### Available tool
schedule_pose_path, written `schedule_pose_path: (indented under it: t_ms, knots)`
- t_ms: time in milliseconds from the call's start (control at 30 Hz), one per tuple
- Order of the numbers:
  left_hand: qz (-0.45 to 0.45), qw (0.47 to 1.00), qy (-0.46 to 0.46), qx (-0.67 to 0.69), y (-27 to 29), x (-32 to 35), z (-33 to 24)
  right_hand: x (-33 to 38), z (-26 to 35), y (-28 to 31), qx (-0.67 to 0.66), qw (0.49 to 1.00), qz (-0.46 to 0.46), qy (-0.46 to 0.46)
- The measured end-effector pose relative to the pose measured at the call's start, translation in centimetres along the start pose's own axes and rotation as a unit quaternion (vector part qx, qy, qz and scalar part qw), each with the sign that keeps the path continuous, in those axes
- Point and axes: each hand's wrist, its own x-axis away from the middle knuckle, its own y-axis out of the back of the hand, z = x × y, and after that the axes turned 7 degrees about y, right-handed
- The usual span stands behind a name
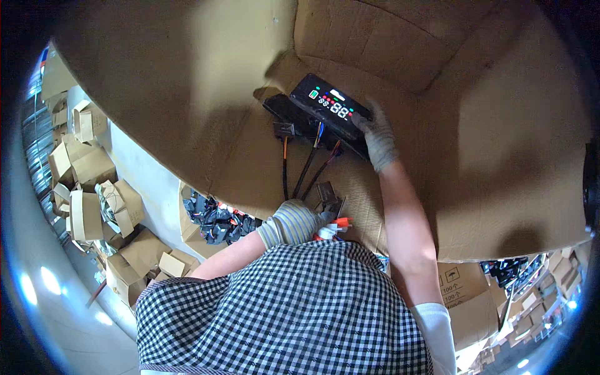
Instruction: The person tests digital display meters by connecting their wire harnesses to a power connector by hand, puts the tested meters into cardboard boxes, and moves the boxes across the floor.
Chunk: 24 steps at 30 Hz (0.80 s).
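A black digital display panel (331, 103) with lit digits and small coloured icons lies tilted on the cardboard. My right hand (379, 139), in a striped work glove, grips its right end. Beneath the panel is another dark, flat piece (282, 107), partly hidden. Several black-sleeved cables (306, 167) run from the panel toward me, one of them ending at a black connector (284, 129). Close to my body, my gloved left hand (292, 222) is closed around the near ends of the cables. Beside its fingers are a dark connector (329, 195) and orange and white plugs (337, 226).
A large sheet of cardboard (450, 206) with raised walls spreads before me. At the left, black parts fill a carton (219, 222), and opened cartons (94, 169) stand farther off. A printed carton (462, 297) stands low on the right, near more black parts (503, 270).
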Motion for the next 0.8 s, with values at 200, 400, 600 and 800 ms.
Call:
schedule_pose_path:
  t_ms: [200, 400, 600, 800]
  knots:
    - [0.033, 0.999, 0.008, 0.019, 0.2, -0.4, 0.1, 0.6, -0.6, -0.5, 0.017, 0.996, 0.000, 0.083]
    - [0.069, 0.997, 0.035, 0.013, 0.4, -1.3, 0.0, 0.4, -2.0, -0.2, 0.081, 0.989, -0.008, 0.122]
    - [0.019, 0.999, 0.033, 0.033, 1.5, -2.0, 0.6, 0.7, -3.0, -0.3, 0.083, 0.983, -0.018, 0.164]
    - [-0.097, 0.990, 0.029, 0.102, 1.8, -2.4, 1.9, 2.9, -2.2, 1.1, 0.348, 0.905, -0.001, 0.245]
